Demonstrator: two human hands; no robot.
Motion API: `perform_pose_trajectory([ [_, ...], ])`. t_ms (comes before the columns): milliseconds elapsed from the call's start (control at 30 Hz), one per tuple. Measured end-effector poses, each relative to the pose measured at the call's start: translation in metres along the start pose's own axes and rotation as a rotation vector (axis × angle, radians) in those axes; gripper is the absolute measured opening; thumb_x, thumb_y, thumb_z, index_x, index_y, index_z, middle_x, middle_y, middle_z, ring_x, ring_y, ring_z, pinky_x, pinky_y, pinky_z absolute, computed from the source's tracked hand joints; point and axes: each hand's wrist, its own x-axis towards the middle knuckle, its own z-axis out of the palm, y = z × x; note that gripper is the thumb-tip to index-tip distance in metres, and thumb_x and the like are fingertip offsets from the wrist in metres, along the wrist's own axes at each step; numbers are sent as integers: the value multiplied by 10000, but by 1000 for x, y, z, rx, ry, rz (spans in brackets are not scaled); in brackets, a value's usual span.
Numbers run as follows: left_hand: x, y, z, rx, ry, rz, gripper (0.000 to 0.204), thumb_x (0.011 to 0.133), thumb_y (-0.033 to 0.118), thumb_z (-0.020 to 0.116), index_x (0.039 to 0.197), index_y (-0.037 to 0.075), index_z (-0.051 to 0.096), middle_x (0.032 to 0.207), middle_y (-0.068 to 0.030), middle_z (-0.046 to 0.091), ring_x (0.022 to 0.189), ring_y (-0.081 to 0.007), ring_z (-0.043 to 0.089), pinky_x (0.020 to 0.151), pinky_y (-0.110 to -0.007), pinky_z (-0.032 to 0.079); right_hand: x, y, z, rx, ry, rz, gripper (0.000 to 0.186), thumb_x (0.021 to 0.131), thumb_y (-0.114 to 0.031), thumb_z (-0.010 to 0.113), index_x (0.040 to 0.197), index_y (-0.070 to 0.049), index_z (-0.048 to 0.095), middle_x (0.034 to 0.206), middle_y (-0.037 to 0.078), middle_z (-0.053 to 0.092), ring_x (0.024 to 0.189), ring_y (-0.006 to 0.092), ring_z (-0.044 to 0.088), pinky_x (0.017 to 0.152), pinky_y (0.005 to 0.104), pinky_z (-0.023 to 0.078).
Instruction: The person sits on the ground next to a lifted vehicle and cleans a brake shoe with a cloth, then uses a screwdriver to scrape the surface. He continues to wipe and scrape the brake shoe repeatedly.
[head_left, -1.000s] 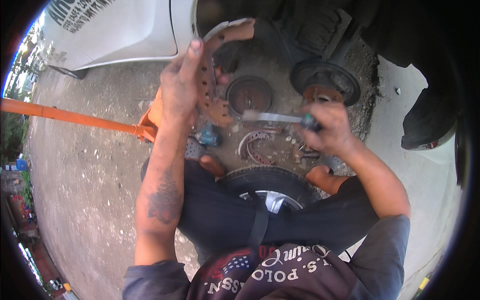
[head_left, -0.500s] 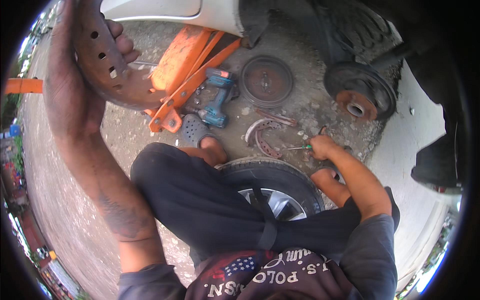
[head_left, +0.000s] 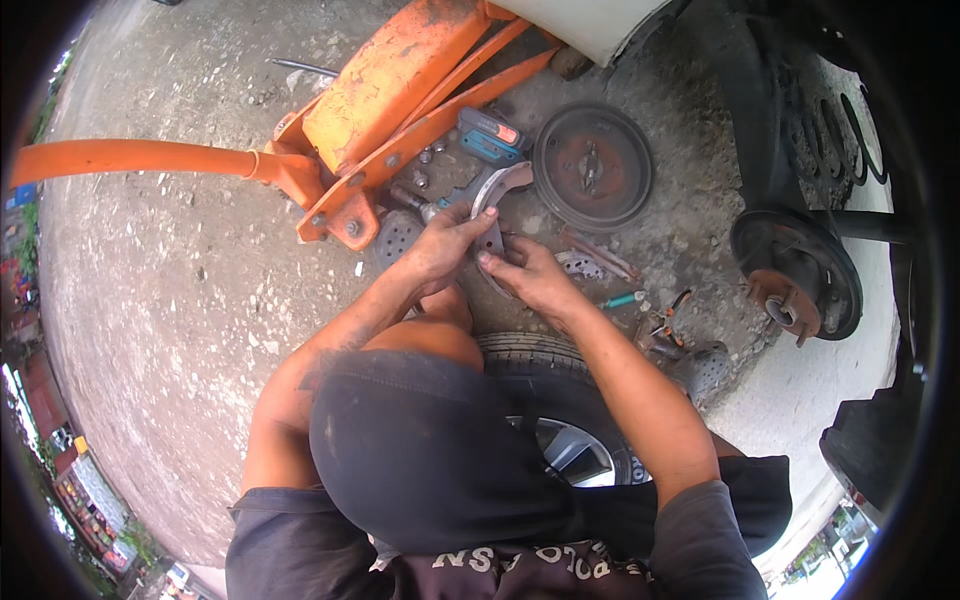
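Between my two hands is a curved metal brake shoe, held above the ground in front of my knees. My left hand is closed on its left side, thumb along the rim. My right hand pinches its lower part from the right. Just beyond my right hand, other brake shoes lie on the ground, partly hidden by that hand. A green-handled screwdriver rests to their right, near pliers. The round brake drum lies flat beyond my hands.
An orange floor jack with a long handle stands at far left. A teal cordless impact wrench lies beside it, near some lug nuts. A wheel lies between my legs. The car's exposed wheel hub is at right.
My left hand has brought the brake shoe down from the upper left to the middle. My right hand has let go of the screwdriver and taken hold of the shoe. The view has shifted.
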Motion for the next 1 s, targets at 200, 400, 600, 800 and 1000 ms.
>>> perform_pose_trajectory([
  [200,22,0,-77,840,32,-51,389,1029,324,573,1150,-44,619,1127,-180,659,994,-215,676,848,-371,541,-11,7,-37,-524,135,92,482,855,-381,789,1140,-7,681,987,140,729,916,233,691,801,361,527],
  [400,81,-7,-132,2037,198,136,241,929,130,529,1014,-7,708,1179,-258,683,1042,-347,707,890,-440,578,-63,13,-95,-942,114,57,522,819,-418,785,1125,-9,680,1011,204,716,966,336,699,819,426,529],
  [600,127,-1,-137,2192,-5,-215,270,918,116,549,1115,10,700,1217,-221,678,1109,-333,690,935,-421,569,-92,49,-139,-1146,210,66,609,779,-440,813,1163,7,658,1076,258,691,1049,418,654,887,483,515],
  [800,139,-5,-141,2311,-15,-157,283,962,158,553,1168,32,700,1260,-212,670,1182,-314,663,955,-405,560,-101,91,-161,-951,320,189,627,801,-475,805,1166,10,651,1077,258,698,1054,398,675,889,454,532],
  [1000,136,-5,-141,2306,-4,-214,304,977,158,542,1231,52,672,1250,-185,678,1162,-331,669,955,-411,560,-116,123,-186,-844,626,203,551,815,-475,782,1038,10,643,907,231,704,893,426,688,773,461,538],
])
